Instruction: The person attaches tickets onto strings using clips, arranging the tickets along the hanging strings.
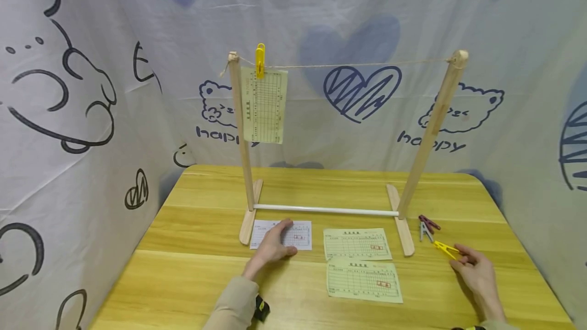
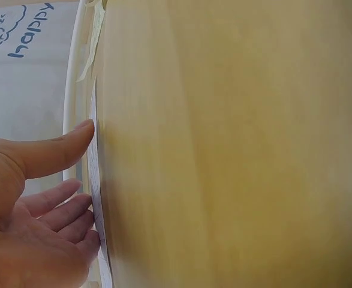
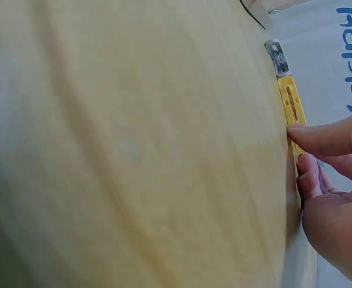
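Note:
My left hand [image 1: 272,246] lies over a white printed slip [image 1: 260,230], thumb and fingers spread apart. Its fingertips [image 2: 87,203] are right at the paper in the left wrist view. At the right side of the table my right hand [image 1: 477,271] pinches the end of a yellow clothespin [image 1: 444,249] between thumb and fingers. That clothespin [image 3: 292,101] is low against the tabletop in the right wrist view. Just beyond its tip are a grey clothespin [image 1: 425,231] and a dark purple clothespin [image 1: 430,223].
A wooden frame [image 1: 424,141] stands at the back, a string [image 1: 348,65] across its top. One yellow clothespin [image 1: 260,61] holds a pale green slip [image 1: 265,111] on the string. Two more green slips, an upper [image 1: 339,248] and a lower [image 1: 348,286], lie between the hands.

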`<state>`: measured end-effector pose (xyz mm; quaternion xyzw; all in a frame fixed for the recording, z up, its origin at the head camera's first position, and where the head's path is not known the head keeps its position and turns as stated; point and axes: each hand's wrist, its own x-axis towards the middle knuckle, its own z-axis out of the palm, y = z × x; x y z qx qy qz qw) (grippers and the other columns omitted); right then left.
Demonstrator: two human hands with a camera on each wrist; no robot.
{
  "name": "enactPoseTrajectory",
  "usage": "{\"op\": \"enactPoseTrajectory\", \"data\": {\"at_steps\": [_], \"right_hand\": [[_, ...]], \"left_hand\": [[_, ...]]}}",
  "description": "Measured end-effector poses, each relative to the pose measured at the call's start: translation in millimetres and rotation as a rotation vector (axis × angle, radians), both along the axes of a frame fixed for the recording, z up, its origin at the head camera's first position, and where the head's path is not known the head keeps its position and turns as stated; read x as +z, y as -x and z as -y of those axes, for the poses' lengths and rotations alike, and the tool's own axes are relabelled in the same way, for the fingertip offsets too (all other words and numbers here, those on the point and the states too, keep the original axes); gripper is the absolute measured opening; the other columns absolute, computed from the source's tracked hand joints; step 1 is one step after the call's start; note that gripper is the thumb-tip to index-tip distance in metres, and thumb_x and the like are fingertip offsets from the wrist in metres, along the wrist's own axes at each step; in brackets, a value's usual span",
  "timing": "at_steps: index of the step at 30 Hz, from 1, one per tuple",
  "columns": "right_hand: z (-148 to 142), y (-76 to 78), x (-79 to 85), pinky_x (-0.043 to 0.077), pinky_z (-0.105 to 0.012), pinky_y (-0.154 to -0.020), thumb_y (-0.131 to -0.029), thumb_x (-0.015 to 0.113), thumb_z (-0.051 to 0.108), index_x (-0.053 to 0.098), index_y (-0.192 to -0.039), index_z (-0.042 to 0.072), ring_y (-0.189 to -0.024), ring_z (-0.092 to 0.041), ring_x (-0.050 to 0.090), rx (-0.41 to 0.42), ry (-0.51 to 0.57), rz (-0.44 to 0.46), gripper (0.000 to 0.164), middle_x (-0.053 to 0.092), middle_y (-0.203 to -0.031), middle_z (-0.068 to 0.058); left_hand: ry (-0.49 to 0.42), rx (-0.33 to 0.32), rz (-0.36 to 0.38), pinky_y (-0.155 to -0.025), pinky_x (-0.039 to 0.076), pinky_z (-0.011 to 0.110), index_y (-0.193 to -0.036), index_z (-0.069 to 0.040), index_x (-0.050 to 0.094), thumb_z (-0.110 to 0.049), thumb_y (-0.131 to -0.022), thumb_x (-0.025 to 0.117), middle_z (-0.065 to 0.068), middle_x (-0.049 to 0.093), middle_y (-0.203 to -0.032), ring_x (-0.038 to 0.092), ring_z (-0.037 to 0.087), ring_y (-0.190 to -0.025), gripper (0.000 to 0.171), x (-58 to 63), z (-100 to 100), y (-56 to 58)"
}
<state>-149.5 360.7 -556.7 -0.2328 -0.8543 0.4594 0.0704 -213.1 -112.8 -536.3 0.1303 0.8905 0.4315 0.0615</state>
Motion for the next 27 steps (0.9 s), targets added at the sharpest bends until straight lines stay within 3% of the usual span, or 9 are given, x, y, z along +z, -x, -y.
{"op": "enactPoseTrajectory", "data": {"at_steps": [13,27], "right_hand": [[-0.1,0.6,0.5,0.039,-0.016,-0.058,-0.086,0.071,-0.001,0.059,-0.131,-0.010,-0.067,0.000,0.043,0.023,-0.035,0.026,0.048,0.054,-0.075,0.006],[-1.5,-0.6,-1.2,0.040,-0.017,-0.060,-0.088,0.073,0.001,0.058,-0.133,-0.009,-0.070,-0.001,0.044,0.036,-0.025,0.038,0.049,0.054,-0.076,0.008]], "left_hand": [[0.063,0.055,-0.020,-0.117,0.038,0.057,-0.138,0.007,0.052,0.003,-0.073,0.084,0.027,0.056,-0.140,0.051,0.045,-0.132,0.073,-0.2,-1.6,3.8],[0.176,-0.033,-0.037,-0.116,0.035,0.059,-0.141,0.008,0.050,0.000,-0.079,0.080,0.028,0.046,-0.138,0.042,0.044,-0.132,0.069,0.5,-3.2,4.8]]}}
